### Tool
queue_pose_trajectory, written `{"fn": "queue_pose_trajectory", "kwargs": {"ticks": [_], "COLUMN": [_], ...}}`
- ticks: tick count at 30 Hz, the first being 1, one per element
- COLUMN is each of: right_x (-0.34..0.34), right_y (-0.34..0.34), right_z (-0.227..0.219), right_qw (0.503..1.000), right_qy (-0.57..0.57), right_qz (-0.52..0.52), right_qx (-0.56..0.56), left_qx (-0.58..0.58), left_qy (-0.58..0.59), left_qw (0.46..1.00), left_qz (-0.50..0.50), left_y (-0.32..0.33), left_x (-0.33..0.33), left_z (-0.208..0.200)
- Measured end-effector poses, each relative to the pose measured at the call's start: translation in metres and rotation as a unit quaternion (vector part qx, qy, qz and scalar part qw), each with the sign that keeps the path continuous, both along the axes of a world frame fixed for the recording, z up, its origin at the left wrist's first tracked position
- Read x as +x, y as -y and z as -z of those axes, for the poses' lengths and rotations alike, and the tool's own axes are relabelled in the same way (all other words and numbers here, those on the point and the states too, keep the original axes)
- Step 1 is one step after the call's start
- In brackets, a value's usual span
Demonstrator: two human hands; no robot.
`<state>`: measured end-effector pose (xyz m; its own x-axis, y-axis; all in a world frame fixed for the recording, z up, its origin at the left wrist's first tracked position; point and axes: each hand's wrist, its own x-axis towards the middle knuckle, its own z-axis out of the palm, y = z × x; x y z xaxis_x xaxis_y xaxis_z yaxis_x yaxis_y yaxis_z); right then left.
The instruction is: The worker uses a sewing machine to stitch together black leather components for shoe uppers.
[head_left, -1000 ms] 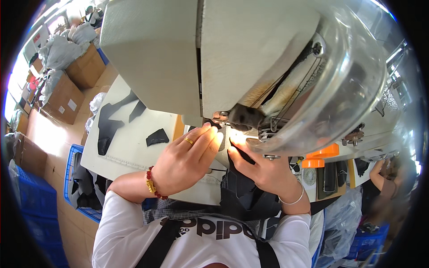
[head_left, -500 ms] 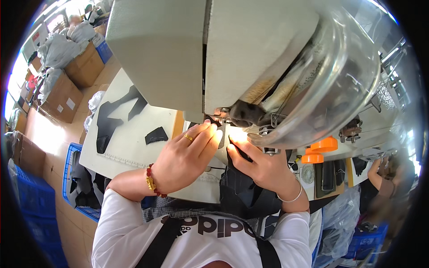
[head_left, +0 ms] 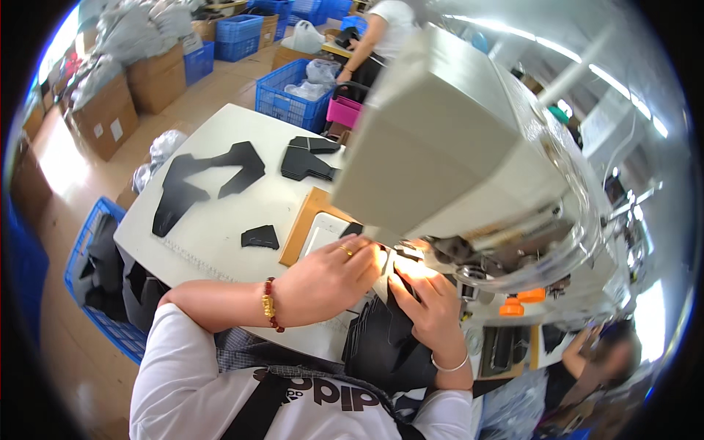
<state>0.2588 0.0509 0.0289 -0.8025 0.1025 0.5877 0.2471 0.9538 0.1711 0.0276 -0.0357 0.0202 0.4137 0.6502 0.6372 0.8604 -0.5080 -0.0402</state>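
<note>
A pale sewing machine [head_left: 440, 139] stands over my work, its lamp glaring on the needle area. My left hand [head_left: 334, 275], with ring and beaded bracelet, has its fingers pressed together on dark material beside the needle. At its fingertips a small edge of a black piece [head_left: 353, 229] shows. From the other side, my right hand [head_left: 434, 308] holds black material under the needle, thumb and forefinger slightly apart. Below that hand, a stack of black cut pieces [head_left: 381, 345] hangs over the table edge toward my lap. Glare and fingers hide the exact grip.
On the white table [head_left: 213, 253] lie a large angular black piece [head_left: 180, 187], a small one [head_left: 260, 237] and a black stack [head_left: 304, 158]. A wooden strip [head_left: 302, 227] borders the machine bed. Blue crates [head_left: 293, 95] stand beyond; other people work behind and at right.
My view has tilted and swung, so more of the far room and the black stack show. Both hands stay at the needle, with the left wrist turned more sideways.
</note>
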Motion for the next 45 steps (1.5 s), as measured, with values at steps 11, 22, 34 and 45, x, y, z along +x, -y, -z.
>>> {"fn": "queue_pose_trajectory", "kwargs": {"ticks": [11, 22, 34, 45], "right_x": [0.001, -0.006, 0.006, -0.003], "right_y": [0.009, 0.006, 0.003, 0.001], "right_z": [-0.012, 0.004, 0.010, 0.013], "right_qw": [0.995, 0.999, 0.999, 0.998], "right_qy": [0.071, -0.036, -0.025, -0.061], "right_qz": [0.054, 0.024, 0.005, -0.002], "right_qx": [-0.036, 0.009, -0.031, 0.007], "left_qx": [0.061, -0.044, 0.001, -0.037], "left_qy": [0.030, 0.037, 0.025, -0.012], "left_qw": [0.998, 0.998, 1.000, 0.999], "left_qz": [0.012, 0.011, 0.017, 0.028], "left_y": [-0.005, -0.003, -0.007, -0.005], "left_x": [-0.003, -0.003, -0.008, -0.019], "left_z": [0.006, -0.001, -0.007, -0.012]}}
